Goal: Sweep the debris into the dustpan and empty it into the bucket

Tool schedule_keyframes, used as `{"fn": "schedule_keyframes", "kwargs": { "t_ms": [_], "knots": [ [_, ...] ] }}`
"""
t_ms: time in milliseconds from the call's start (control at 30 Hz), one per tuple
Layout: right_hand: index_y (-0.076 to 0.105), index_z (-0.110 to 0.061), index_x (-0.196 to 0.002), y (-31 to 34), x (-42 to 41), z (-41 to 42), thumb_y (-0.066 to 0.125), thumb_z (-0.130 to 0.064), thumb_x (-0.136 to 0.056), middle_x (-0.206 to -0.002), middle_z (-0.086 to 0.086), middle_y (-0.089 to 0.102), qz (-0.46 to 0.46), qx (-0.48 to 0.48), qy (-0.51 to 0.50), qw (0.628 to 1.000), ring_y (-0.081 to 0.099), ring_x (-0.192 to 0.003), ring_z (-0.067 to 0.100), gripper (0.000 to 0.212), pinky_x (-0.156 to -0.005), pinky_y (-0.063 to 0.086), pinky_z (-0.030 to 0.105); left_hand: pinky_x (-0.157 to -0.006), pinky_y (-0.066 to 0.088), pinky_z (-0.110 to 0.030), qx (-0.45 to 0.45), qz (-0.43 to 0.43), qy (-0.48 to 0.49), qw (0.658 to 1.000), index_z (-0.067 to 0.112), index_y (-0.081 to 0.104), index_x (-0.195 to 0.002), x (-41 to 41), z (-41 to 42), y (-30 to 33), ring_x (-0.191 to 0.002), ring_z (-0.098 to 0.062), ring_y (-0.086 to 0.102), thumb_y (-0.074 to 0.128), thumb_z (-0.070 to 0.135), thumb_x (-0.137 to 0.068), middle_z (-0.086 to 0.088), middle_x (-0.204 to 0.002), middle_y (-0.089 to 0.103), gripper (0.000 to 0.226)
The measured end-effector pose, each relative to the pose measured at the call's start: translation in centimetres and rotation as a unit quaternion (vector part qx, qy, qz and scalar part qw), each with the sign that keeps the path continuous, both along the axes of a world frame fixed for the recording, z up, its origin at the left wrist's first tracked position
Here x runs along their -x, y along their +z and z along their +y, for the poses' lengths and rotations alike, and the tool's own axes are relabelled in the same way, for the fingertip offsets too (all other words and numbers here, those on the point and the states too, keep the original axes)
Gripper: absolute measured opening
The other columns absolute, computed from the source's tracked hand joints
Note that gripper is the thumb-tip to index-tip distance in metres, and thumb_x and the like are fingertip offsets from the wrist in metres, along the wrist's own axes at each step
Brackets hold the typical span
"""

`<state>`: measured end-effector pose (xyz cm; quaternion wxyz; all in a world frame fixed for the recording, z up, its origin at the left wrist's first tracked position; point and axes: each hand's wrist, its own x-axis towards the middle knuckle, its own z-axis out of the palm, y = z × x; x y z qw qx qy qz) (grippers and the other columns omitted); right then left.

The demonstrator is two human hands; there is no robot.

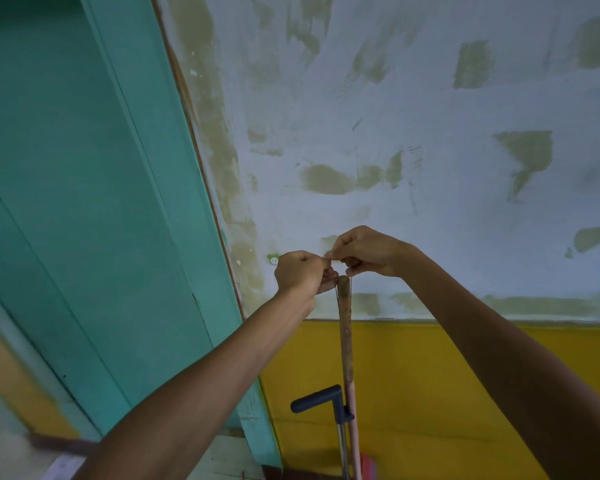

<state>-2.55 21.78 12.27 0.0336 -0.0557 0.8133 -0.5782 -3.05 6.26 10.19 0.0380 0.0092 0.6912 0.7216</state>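
at the wall: both hands, left hand [302, 271] and right hand [364, 252], pinch a thin string loop [343, 289] at the broom handle [345, 334] top (hanging or unhooking, unclear); sweeping apparently not in hand, next move needs a firm grip on the handle.

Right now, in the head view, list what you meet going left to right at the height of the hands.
Teal door → green wall sticker → left hand → broom handle top → right hand → patchy white wall.

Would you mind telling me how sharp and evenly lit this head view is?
Head view: dim, flat light without glare; the wide lens bends the door frame; the left hand and right hand at the broom handle are fairly sharp; the bottom left corner is blurred.
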Motion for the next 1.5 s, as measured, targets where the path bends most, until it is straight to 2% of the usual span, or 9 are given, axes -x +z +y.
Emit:
{"fn": "schedule_keyframes", "kwargs": {
  "t_ms": [200, 467, 667, 867, 1000, 1100, 1200, 1300, 1500],
  "knots": [
    [0.066, -0.006, -0.077, -2.4, 2.3, 3.4, 0.065, -0.002, -0.087, -0.059, 0.0, 0.046, -0.03, -0.023, -0.007, 0.999, 0.047, -0.053, 0.009, 0.011, -0.078, 0.058, 0.035, -0.052, 0.061, -0.03, 0.009, -0.026, 0.005, 1.0, -0.001, 0.065, -0.078, 3.4, 3.0, -2.8, -0.056, -0.023, 0.071, 0.066, -0.003, -0.089, -0.014, -0.062, 0.068, 0.011],
    [0.07, -0.007, -0.073, -9.1, 8.7, 7.8, 0.066, -0.004, -0.085, -0.057, -0.002, 0.049, -0.028, 0.016, -0.094, 0.995, 0.052, -0.051, 0.006, 0.013, -0.062, 0.057, 0.026, -0.055, 0.062, -0.033, 0.077, -0.029, -0.023, 0.996, 0.0, 0.069, -0.074, 10.2, 7.1, -7.1, -0.05, -0.022, 0.067, 0.07, -0.004, -0.086, -0.016, -0.063, 0.067, 0.012],
    [0.073, -0.012, -0.063, -12.2, 11.7, 8.7, 0.068, -0.006, -0.08, -0.051, -0.005, 0.063, 0.061, -0.06, -0.198, 0.977, 0.063, -0.05, 0.015, 0.019, -0.054, 0.06, 0.029, -0.05, 0.06, -0.03, 0.102, -0.032, 0.007, 0.994, 0.002, 0.071, -0.073, 13.9, 9.8, -9.4, -0.054, -0.026, 0.07, 0.067, -0.007, -0.084, -0.018, -0.066, 0.07, 0.015],
    [0.077, -0.017, -0.068, -15.2, 11.9, 7.1, 0.07, -0.008, -0.079, -0.054, -0.013, 0.064, 0.141, -0.148, -0.281, 0.938, 0.057, -0.043, -0.004, 0.015, -0.041, 0.038, 0.007, -0.057, 0.064, -0.039, 0.129, -0.026, 0.016, 0.991, 0.002, 0.072, -0.066, 15.2, 10.0, -11.9, -0.062, -0.033, 0.072, 0.069, -0.007, -0.084, -0.02, -0.069, 0.072, 0.02],
    [0.077, -0.016, -0.072, -16.0, 11.8, 6.7, 0.072, -0.01, -0.081, -0.058, -0.011, 0.068, 0.142, -0.111, -0.308, 0.934, 0.06, -0.044, -0.002, 0.013, -0.042, 0.046, 0.014, -0.056, 0.064, -0.04, 0.137, -0.003, 0.006, 0.99, -0.002, 0.074, -0.07, 16.0, 9.6, -12.8, -0.058, -0.031, 0.071, 0.063, -0.011, -0.083, -0.02, -0.066, 0.072, 0.019],
    [0.075, -0.015, -0.072, -16.3, 11.5, 6.0, 0.071, -0.01, -0.084, -0.059, -0.015, 0.066, 0.133, -0.107, -0.333, 0.927, 0.062, -0.048, -0.006, 0.013, -0.043, 0.046, 0.008, -0.056, 0.064, -0.039, 0.147, 0.013, -0.007, 0.989, 0.002, 0.073, -0.067, 15.8, 9.5, -13.3, -0.057, -0.03, 0.072, 0.064, -0.01, -0.083, -0.017, -0.064, 0.072, 0.022],
    [0.075, -0.016, -0.077, -16.6, 11.2, 5.3, 0.07, -0.014, -0.085, -0.066, -0.009, 0.069, 0.111, -0.122, -0.353, 0.921, 0.066, -0.057, 0.004, 0.01, -0.053, 0.058, 0.026, -0.057, 0.064, -0.042, 0.173, 0.036, -0.027, 0.984, 0.006, 0.073, -0.063, 15.2, 9.7, -13.5, -0.059, -0.033, 0.073, 0.068, -0.004, -0.083, -0.014, -0.062, 0.071, 0.023],
    [0.074, -0.019, -0.074, -16.2, 10.6, 4.8, 0.069, -0.014, -0.085, -0.069, -0.004, 0.071, 0.092, -0.161, -0.367, 0.912, 0.067, -0.065, 0.011, 0.013, -0.057, 0.056, 0.028, -0.063, 0.063, -0.043, 0.204, 0.052, -0.056, 0.976, 0.012, 0.072, -0.062, 14.6, 9.8, -12.6, -0.065, -0.031, 0.074, 0.069, -0.002, -0.081, -0.01, -0.064, 0.072, 0.024],
    [0.073, -0.015, -0.075, -15.5, 9.3, 3.3, 0.061, -0.005, -0.085, -0.068, 0.004, 0.07, 0.073, -0.193, -0.383, 0.9, 0.063, -0.061, 0.019, 0.019, -0.058, 0.053, 0.03, -0.077, 0.061, -0.04, 0.246, 0.106, -0.081, 0.96, 0.005, 0.079, -0.083, 12.3, 8.7, -9.8, -0.082, -0.028, 0.072, 0.059, -0.003, -0.082, -0.011, -0.083, 0.077, 0.021]
  ]
}}
